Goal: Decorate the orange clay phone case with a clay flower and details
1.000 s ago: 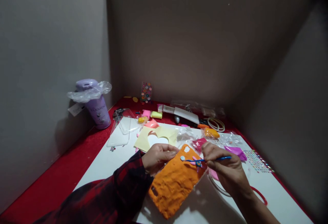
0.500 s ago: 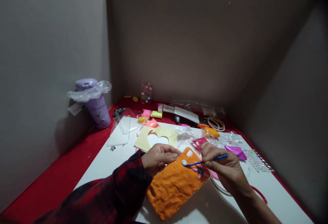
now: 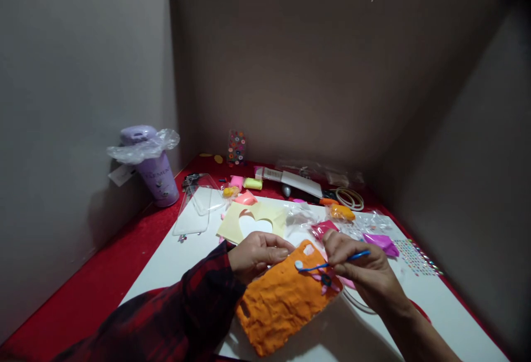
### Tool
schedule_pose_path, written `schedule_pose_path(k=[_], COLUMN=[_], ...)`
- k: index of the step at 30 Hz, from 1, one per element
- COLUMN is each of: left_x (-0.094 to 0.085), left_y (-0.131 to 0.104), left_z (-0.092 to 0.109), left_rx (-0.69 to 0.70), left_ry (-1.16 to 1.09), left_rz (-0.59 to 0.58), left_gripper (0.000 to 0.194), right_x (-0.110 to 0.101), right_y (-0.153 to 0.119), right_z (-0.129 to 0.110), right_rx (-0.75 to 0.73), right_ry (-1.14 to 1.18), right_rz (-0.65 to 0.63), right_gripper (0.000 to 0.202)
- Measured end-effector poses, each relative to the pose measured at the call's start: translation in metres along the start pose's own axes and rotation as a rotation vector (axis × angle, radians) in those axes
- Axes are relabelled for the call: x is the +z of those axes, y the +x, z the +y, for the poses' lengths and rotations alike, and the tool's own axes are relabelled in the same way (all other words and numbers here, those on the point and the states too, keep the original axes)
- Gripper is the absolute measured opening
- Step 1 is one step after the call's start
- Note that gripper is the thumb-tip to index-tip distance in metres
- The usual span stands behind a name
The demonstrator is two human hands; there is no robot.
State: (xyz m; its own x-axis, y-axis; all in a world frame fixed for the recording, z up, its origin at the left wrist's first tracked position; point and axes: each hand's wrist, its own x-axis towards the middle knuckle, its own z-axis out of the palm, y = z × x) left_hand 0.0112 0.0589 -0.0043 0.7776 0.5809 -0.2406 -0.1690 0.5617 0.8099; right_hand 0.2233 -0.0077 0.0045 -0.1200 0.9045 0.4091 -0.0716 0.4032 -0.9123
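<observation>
My left hand (image 3: 260, 256) grips the upper left edge of a phone case (image 3: 282, 307) covered in lumpy orange clay. The case is tilted, with a pale camera hole near its top corner and a dark slot low on its left side. A pink clay flower (image 3: 326, 280) with a dark blue centre sits on its right part. In a pinch of thumb and fingers, my right hand (image 3: 357, 265) holds a thin blue modelling tool (image 3: 359, 255). Its tip meets a small white clay dot (image 3: 298, 265) on the orange surface.
A purple tumbler (image 3: 157, 177) wrapped in plastic stands at the left. Clear phone cases (image 3: 191, 215), a yellow sheet (image 3: 232, 224) with a heart cutout, clay packets (image 3: 342, 212) and a rhinestone sheet (image 3: 417, 257) lie on the white board (image 3: 153, 262). A button-decorated case (image 3: 237, 147) leans behind.
The orange case has shifted very slightly, and more of the pink flower shows. My right hand and the tool tip remain by the white dot.
</observation>
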Motion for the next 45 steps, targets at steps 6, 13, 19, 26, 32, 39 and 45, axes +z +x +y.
schedule_pose_path(k=[6, 13, 19, 26, 32, 39, 45], left_x=[0.001, 0.0, 0.0, 0.001, -0.006, -0.004, 0.003], left_y=[0.0, 0.0, 0.0, 0.006, 0.011, 0.01, 0.003], left_z=[0.001, 0.001, 0.002, -0.006, -0.013, -0.01, -0.002], left_rx=[0.001, 0.026, 0.019, 0.113, 0.135, 0.13, 0.111], left_ry=[0.011, -0.029, -0.069, -0.128, -0.122, -0.1, -0.1], left_rz=[-0.016, 0.014, 0.081, 0.097, 0.103, 0.105, 0.08], left_gripper=[0.035, 0.036, 0.034, 0.037, 0.04, 0.04, 0.037], right_x=[-0.001, -0.002, 0.001, 0.02, 0.029, 0.03, 0.029], right_y=[0.0, 0.0, -0.004, -0.013, -0.013, -0.013, -0.013], right_z=[0.0, -0.002, 0.005, -0.001, -0.005, -0.003, -0.003], right_rx=[0.025, -0.018, -0.153, -0.222, -0.242, -0.258, -0.248], right_ry=[0.015, -0.003, -0.054, -0.272, -0.356, -0.389, -0.414], right_rz=[0.0, 0.016, 0.32, 0.278, 0.284, 0.298, 0.276], right_gripper=[0.006, 0.004, 0.004, 0.014, 0.017, 0.017, 0.015])
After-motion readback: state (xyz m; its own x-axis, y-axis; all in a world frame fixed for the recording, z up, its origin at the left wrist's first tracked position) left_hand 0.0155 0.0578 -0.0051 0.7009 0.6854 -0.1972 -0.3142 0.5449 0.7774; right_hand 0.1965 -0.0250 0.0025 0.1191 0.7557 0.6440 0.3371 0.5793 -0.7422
